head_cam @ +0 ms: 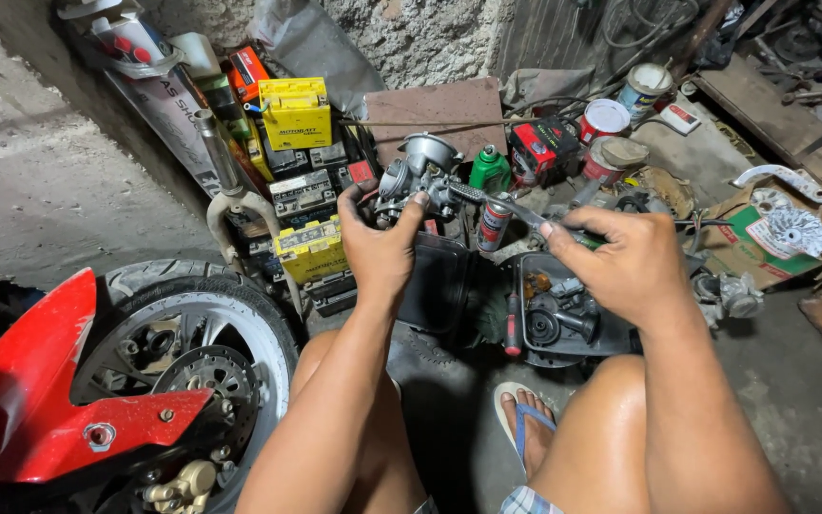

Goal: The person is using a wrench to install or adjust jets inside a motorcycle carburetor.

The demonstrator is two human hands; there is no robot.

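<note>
The person sits low on a bare concrete floor [30, 181], knees apart, one foot in a blue-strapped flip-flop [525, 419] between them. Room to move is tight: a motorcycle front wheel [192, 352] with its red fender [40, 381] crowds the left knee, and a rough plastered wall [411, 33] closes the back.

The left hand [381, 249] is closed around a grey metal carburetor [419, 176], held up in front at chest level, thumb over its side. The right hand [632, 262] is curled shut on the handle of a screwdriver [516, 211], whose shaft runs left to meet the carburetor body.

Under the hands sit two black plastic trays [563, 324]; the right one holds dark engine parts. Against the wall I count two yellow batteries [295, 112] in a stack with darker ones, one green bottle [490, 169], one spray can [494, 224] and three round tins [604, 119]. Just right of the trays, a second carburetor [730, 297] lies beside torn cardboard [763, 238], with scrap metal piled behind it.
</note>
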